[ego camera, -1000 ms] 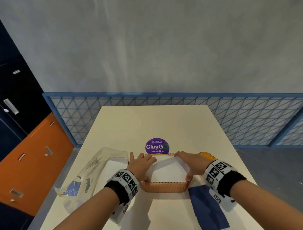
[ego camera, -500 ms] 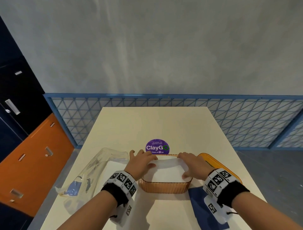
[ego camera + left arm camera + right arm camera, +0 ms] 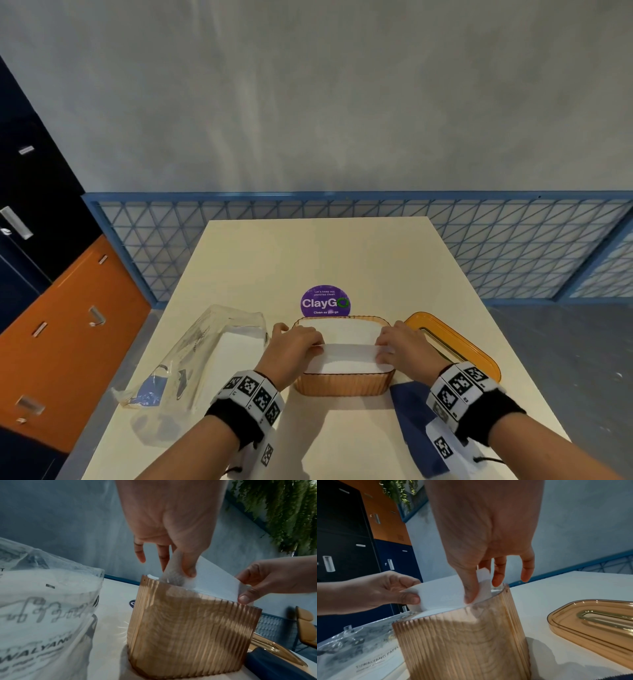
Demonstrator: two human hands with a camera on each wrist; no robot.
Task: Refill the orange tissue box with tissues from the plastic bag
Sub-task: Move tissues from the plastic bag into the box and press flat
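The orange ribbed tissue box [image 3: 342,389] stands open on the table in front of me, filled with a white tissue stack [image 3: 342,330]. My left hand [image 3: 313,346] pinches the left end of the top tissue sheet [image 3: 349,353], and my right hand [image 3: 383,349] pinches its right end. The sheet is raised a little above the box rim. In the left wrist view, thumb and fingers of my left hand [image 3: 178,566] grip the sheet [image 3: 216,582] over the box [image 3: 188,628]. The right wrist view shows my right hand [image 3: 476,588] pinching the sheet [image 3: 441,596]. The clear plastic bag [image 3: 205,349] lies to the left, tissues inside.
The orange box lid [image 3: 452,342] lies flat to the right of the box. A dark blue cloth [image 3: 407,411] lies at the box's near right corner. A purple round sticker [image 3: 325,301] sits just behind the box. Lockers stand to the left.
Earlier both hands lay on top of the tissue stack in the box. Now they have drawn back towards me, and each pinches one end of the top sheet.
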